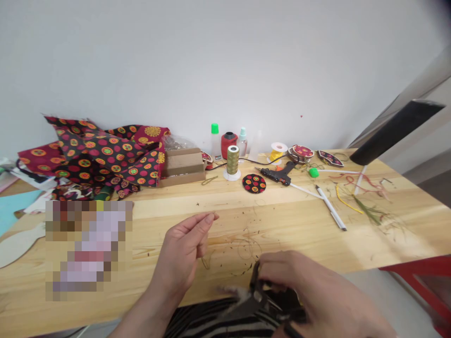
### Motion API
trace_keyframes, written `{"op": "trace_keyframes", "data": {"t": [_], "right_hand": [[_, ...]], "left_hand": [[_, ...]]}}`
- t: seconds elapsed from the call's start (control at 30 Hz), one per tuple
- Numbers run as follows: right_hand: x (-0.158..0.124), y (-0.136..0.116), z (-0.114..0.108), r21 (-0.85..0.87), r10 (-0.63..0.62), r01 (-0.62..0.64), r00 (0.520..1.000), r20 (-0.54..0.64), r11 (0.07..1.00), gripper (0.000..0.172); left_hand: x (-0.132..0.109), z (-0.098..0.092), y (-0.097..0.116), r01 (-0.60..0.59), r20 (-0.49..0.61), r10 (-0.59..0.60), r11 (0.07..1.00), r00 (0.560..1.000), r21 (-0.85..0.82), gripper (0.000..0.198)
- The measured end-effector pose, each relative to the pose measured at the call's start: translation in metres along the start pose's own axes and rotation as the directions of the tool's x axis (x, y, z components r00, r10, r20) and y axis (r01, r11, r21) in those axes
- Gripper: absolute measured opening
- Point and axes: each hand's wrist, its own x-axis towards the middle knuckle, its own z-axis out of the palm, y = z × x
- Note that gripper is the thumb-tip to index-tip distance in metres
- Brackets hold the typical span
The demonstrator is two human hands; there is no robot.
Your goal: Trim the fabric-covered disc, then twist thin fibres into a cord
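My left hand [188, 241] is above the middle of the table, thumb and forefinger pinched together. A tiny wisp that looks like thread [215, 214] shows at the fingertips, and an olive thread loop [205, 264] appears just below the hand. Lower right, my right hand [292, 277] grips dark-handled scissors [252, 300] near the table's front edge. Their blades point left and are blurred. Beyond the hands lie a round patterned fabric piece [254, 183] and an upright spool of olive thread [233, 160].
A black glue gun [276, 175] lies beside the fabric circle. Patterned cloth [105, 155] and a cardboard box [183, 165] stand back left. A white pen [330, 207], loose threads [369, 209] and a leaning black roll [398, 131] are at right. Thread scraps [246, 246] dot the middle.
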Motion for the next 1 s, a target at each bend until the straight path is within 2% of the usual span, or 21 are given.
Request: {"op": "trace_keyframes", "data": {"t": [0.07, 0.1, 0.17, 0.23, 0.3, 0.4, 0.53, 0.6, 0.63, 0.67, 0.73, 0.8, 0.87, 1.0], "right_hand": [[-0.005, 0.012, -0.008, -0.094, 0.151, -0.162, 0.981, -0.121, 0.982, 0.020], [-0.007, 0.021, -0.012, -0.160, 0.244, -0.280, 0.947, -0.210, 0.947, 0.016], [-0.010, 0.042, -0.019, -0.291, 0.404, -0.519, 0.835, -0.372, 0.804, 0.018], [-0.013, 0.061, -0.024, -0.374, 0.506, -0.678, 0.728, -0.462, 0.633, 0.024], [-0.017, 0.075, -0.029, -0.416, 0.538, -0.728, 0.684, -0.493, 0.545, 0.026], [-0.022, 0.087, -0.036, -0.401, 0.586, -0.761, 0.648, -0.486, 0.509, 0.027], [-0.025, 0.092, -0.044, -0.356, 0.659, -0.833, 0.553, -0.510, 0.424, 0.029], [-0.022, 0.090, -0.043, -0.378, 0.576, -0.825, 0.564, -0.592, 0.420, 0.029], [-0.019, 0.088, -0.041, -0.386, 0.482, -0.797, 0.593, -0.645, 0.465, 0.026], [-0.015, 0.084, -0.036, -0.394, 0.362, -0.738, 0.634, -0.684, 0.547, 0.023], [-0.002, 0.073, -0.023, -0.408, 0.111, -0.521, 0.707, -0.698, 0.750, 0.016], [0.015, 0.061, -0.006, -0.379, -0.015, -0.261, 0.807, -0.591, 0.888, 0.015], [0.033, 0.049, 0.011, -0.350, -0.055, -0.153, 0.852, -0.520, 0.924, 0.015], [0.059, 0.042, 0.036, -0.472, -0.110, -0.129, 0.889, -0.445, 0.872, 0.013]], "left_hand": [[0.000, -0.001, 0.000, 0.003, -0.008, -0.003, 1.000, 1.000, -0.018, 0.023], [0.000, -0.001, 0.000, 0.004, -0.013, -0.004, 1.000, 1.000, -0.025, 0.022], [0.000, -0.001, 0.000, 0.007, -0.015, -0.007, 1.000, 1.000, -0.029, 0.022], [0.000, -0.001, 0.000, 0.009, -0.009, -0.010, 1.000, 1.000, -0.025, 0.022], [0.000, -0.001, 0.000, 0.011, 0.003, -0.011, 1.000, 1.000, -0.023, 0.021], [0.000, 0.001, 0.000, 0.009, 0.018, -0.009, 1.000, 1.000, -0.021, 0.020], [0.000, 0.004, 0.001, 0.018, 0.026, -0.017, 1.000, 1.000, -0.021, 0.020], [0.000, 0.004, 0.001, 0.021, 0.026, -0.020, 1.000, 0.999, -0.018, 0.021], [0.000, 0.005, 0.002, 0.021, 0.027, -0.021, 1.000, 0.999, -0.014, 0.021], [-0.001, 0.005, 0.001, 0.021, 0.028, -0.020, 1.000, 0.999, -0.007, 0.021], [-0.002, 0.005, 0.001, 0.018, 0.030, -0.019, 1.000, 0.999, 0.007, 0.021], [-0.003, 0.006, 0.001, 0.013, 0.032, -0.014, 1.000, 0.999, 0.015, 0.021], [-0.003, 0.007, 0.000, 0.004, 0.032, -0.005, 1.000, 0.999, 0.015, 0.021], [-0.004, 0.007, -0.001, 0.000, 0.031, -0.001, 1.000, 1.000, 0.024, 0.023]]}}
